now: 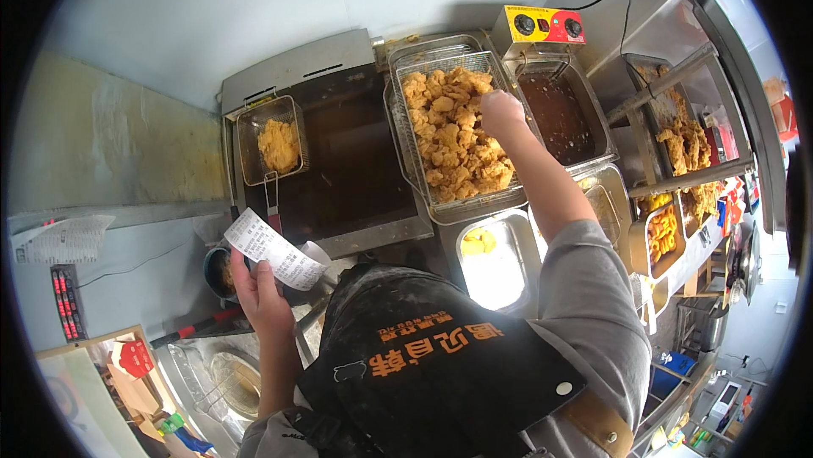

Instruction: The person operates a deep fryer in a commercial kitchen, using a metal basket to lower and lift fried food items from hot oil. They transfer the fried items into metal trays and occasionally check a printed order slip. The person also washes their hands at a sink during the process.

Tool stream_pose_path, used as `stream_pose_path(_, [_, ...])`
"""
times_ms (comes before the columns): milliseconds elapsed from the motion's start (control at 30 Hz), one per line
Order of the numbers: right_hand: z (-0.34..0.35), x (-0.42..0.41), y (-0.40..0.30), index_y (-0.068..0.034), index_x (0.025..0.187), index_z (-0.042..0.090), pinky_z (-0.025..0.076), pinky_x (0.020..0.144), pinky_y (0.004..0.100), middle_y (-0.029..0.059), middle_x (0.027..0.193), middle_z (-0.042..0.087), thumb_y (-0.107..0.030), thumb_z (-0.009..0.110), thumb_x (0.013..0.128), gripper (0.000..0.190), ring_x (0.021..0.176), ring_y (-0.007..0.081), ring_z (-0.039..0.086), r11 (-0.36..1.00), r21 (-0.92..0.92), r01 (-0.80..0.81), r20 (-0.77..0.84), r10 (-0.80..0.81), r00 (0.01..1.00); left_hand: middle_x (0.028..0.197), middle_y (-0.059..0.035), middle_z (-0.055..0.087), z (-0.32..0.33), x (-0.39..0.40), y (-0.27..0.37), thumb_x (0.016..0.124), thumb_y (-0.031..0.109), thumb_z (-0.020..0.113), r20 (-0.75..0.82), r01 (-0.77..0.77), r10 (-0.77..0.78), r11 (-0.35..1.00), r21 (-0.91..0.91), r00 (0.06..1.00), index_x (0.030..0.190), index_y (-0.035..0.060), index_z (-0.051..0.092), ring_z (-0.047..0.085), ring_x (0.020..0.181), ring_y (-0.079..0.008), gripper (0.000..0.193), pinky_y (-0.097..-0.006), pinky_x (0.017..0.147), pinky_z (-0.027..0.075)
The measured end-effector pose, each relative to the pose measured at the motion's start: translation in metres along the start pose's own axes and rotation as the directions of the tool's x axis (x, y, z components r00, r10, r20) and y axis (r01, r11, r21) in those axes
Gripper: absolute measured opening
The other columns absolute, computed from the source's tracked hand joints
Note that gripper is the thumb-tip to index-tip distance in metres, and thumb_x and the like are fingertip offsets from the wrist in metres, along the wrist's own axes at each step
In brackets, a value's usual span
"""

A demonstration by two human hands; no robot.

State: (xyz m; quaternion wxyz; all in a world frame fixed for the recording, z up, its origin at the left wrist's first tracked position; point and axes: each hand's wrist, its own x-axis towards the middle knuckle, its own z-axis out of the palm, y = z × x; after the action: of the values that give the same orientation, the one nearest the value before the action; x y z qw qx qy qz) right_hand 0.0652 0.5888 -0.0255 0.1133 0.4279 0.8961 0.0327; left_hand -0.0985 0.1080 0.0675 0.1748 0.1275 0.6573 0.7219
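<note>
My left hand holds a curling printed paper slip between thumb and fingers, in front of the fryer's near edge. With bent fingers, my right hand is over the right side of a wire basket heaped with golden fried chicken pieces. Its fingertips are turned away, so whether they grip a piece cannot be made out. The basket sits on a metal tray. Left of it, a wide fryer vat holds dark oil. A small wire fry basket with a battered clump hangs at the vat's left end.
A second fryer of bubbling brown oil, with a control box, stands at right. A steel pan with a few yellow pieces is near my apron. Farther right, a metal rack stands over trays of fried food.
</note>
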Motion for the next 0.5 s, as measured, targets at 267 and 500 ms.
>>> stream_pose_path(267, [-0.056,-0.149,0.082,0.003,0.085,0.068,0.054,0.077,0.0453,0.0248,0.085,0.068,-0.027,0.070,0.082,0.030,0.083,0.0367,0.071,0.765,0.629,-0.137,-0.195,0.327,0.925,0.145,-0.0243,0.051,0.014,0.012,0.003,0.104,0.000,0.039,0.041,0.031,-0.028,0.996,-0.089,0.999,0.157,-0.0013,0.025,0.056,0.130,-0.0288,0.055,-0.0413,0.110,0.046])
stream_pose_path(500, [-0.021,-0.277,0.162,0.007,0.108,0.070,0.056,0.086,0.0422,0.0238,0.101,0.073,-0.039,0.080,0.082,0.053,0.094,0.0360,0.072,0.672,0.345,-0.655,0.202,0.628,0.751,0.140,-0.0176,0.055,0.029,0.018,-0.007,0.104,0.001,0.043,0.158,0.053,-0.044,0.997,-0.052,0.986,0.156,-0.0002,0.029,0.059,0.122,-0.0211,0.054,-0.0365,0.105,0.048])
